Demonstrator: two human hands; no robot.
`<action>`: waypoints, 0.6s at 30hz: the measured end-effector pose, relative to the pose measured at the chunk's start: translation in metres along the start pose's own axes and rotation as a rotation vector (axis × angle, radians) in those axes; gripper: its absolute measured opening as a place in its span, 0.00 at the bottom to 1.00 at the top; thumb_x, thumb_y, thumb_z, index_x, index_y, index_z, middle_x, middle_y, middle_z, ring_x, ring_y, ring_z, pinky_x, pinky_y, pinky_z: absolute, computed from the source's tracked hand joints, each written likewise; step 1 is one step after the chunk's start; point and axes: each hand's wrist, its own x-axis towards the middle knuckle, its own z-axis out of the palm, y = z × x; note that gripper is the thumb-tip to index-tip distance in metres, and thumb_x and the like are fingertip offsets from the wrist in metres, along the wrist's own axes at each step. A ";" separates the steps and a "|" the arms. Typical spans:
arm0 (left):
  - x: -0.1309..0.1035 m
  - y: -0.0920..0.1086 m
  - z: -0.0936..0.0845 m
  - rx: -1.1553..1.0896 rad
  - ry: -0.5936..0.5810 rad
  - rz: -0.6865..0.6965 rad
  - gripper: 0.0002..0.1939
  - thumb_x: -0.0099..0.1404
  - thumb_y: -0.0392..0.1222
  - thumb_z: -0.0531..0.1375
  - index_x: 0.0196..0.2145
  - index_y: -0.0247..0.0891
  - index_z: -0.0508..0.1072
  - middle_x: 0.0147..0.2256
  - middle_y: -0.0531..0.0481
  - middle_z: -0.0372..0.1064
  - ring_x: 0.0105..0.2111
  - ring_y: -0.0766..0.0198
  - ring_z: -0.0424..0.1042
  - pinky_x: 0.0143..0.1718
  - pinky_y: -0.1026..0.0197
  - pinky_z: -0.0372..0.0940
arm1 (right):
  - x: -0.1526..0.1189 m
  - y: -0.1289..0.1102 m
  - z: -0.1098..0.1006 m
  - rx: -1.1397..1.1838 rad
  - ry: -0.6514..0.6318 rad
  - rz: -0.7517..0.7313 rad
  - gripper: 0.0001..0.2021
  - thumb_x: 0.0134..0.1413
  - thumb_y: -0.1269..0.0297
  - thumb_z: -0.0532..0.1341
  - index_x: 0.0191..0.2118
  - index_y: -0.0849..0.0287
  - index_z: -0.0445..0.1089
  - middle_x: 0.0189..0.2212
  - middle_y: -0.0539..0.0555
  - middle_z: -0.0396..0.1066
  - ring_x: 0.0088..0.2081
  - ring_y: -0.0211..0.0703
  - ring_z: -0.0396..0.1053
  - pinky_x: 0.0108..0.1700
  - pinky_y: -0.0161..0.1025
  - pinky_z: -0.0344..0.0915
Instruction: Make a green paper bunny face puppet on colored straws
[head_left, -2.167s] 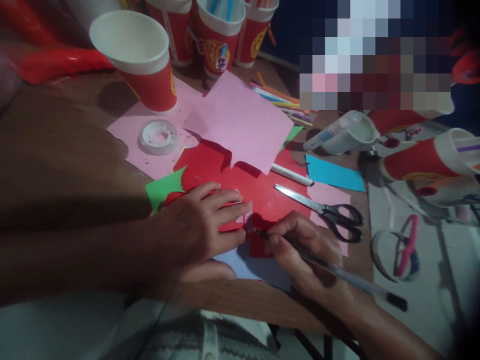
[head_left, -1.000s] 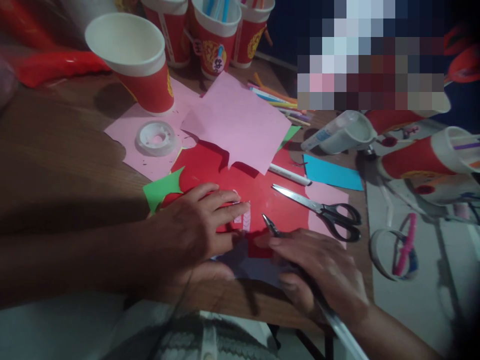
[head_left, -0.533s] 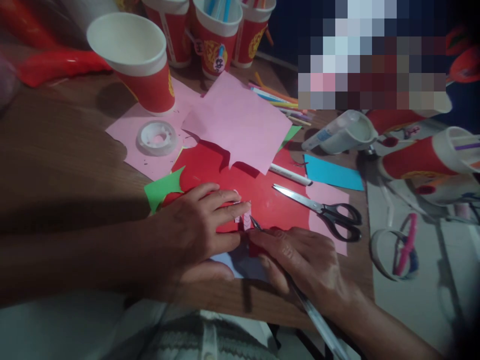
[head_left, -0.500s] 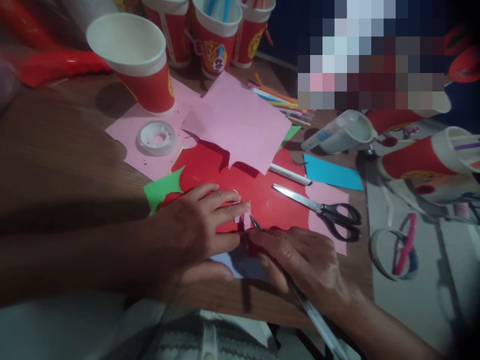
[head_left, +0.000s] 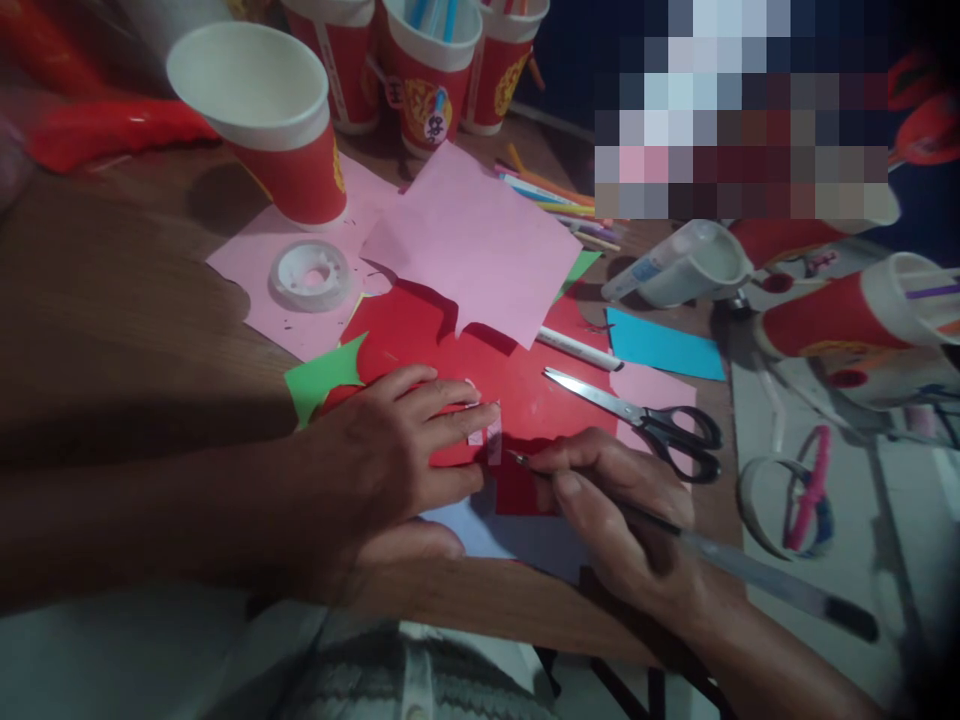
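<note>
The relation that matters lies between a narrow pink paper strip (head_left: 494, 440) and the tip of a clear-barrelled pen (head_left: 750, 570). The strip rests on red paper (head_left: 555, 405) at the near middle of the table, its long axis running roughly away from the person. The left hand (head_left: 379, 455) is the nearer, touching it: palm down, fingers spread and gripping nothing, one fingertip over the strip's far end, the other end bare. The right hand (head_left: 622, 500) lies to the strip's right, thumb and fingers pinched around the pen near its point. The pen slants back toward the right forearm, crossing the strip's line at an angle, with its tip just beside the near end; whether the tip meets the paper I cannot tell. A second small pink piece (head_left: 475, 436) sits just left of the strip, and black-handled scissors (head_left: 637, 413) lie beyond the right hand.
</note>
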 end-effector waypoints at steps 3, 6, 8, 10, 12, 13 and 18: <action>0.000 -0.001 -0.001 -0.006 -0.009 0.000 0.19 0.59 0.55 0.58 0.44 0.44 0.72 0.57 0.41 0.61 0.55 0.45 0.59 0.53 0.39 0.52 | 0.000 0.002 0.004 0.032 -0.043 0.064 0.03 0.54 0.71 0.55 0.35 0.57 0.65 0.19 0.45 0.68 0.19 0.32 0.64 0.20 0.29 0.59; -0.001 -0.002 0.000 -0.003 0.001 0.009 0.19 0.58 0.55 0.59 0.45 0.45 0.72 0.56 0.42 0.61 0.55 0.46 0.59 0.53 0.39 0.51 | -0.001 0.004 0.006 0.060 -0.054 0.098 0.02 0.54 0.71 0.56 0.33 0.56 0.62 0.17 0.43 0.65 0.16 0.31 0.60 0.17 0.28 0.56; -0.001 -0.002 0.001 0.007 0.008 0.007 0.20 0.57 0.56 0.60 0.45 0.45 0.71 0.56 0.42 0.62 0.55 0.46 0.58 0.53 0.40 0.51 | -0.001 0.004 0.006 0.058 -0.059 0.108 0.03 0.54 0.71 0.55 0.32 0.56 0.61 0.16 0.43 0.63 0.15 0.30 0.58 0.16 0.28 0.54; -0.001 -0.002 0.001 0.014 0.007 0.005 0.22 0.57 0.56 0.60 0.46 0.44 0.71 0.56 0.41 0.62 0.55 0.46 0.59 0.53 0.40 0.51 | -0.001 0.003 0.005 0.044 -0.063 0.117 0.03 0.53 0.70 0.55 0.31 0.56 0.61 0.16 0.43 0.63 0.15 0.30 0.58 0.16 0.28 0.54; -0.001 -0.002 0.001 0.016 0.001 0.005 0.22 0.57 0.56 0.59 0.47 0.44 0.71 0.56 0.41 0.62 0.55 0.46 0.59 0.53 0.39 0.51 | 0.000 0.003 0.004 0.018 -0.064 0.121 0.02 0.53 0.70 0.56 0.30 0.57 0.62 0.15 0.43 0.63 0.15 0.30 0.58 0.16 0.28 0.53; -0.001 -0.002 0.001 0.018 -0.002 0.005 0.22 0.58 0.57 0.59 0.47 0.44 0.71 0.56 0.41 0.62 0.55 0.46 0.59 0.53 0.39 0.51 | -0.001 0.003 0.003 0.009 -0.064 0.121 0.02 0.53 0.70 0.56 0.30 0.57 0.62 0.16 0.43 0.63 0.15 0.30 0.58 0.17 0.28 0.54; -0.001 -0.001 0.001 0.036 -0.007 0.011 0.20 0.59 0.56 0.58 0.45 0.44 0.72 0.56 0.41 0.61 0.55 0.45 0.59 0.53 0.39 0.51 | -0.002 0.005 0.006 0.044 -0.073 0.105 0.02 0.53 0.70 0.56 0.30 0.57 0.63 0.17 0.44 0.66 0.16 0.31 0.61 0.17 0.28 0.56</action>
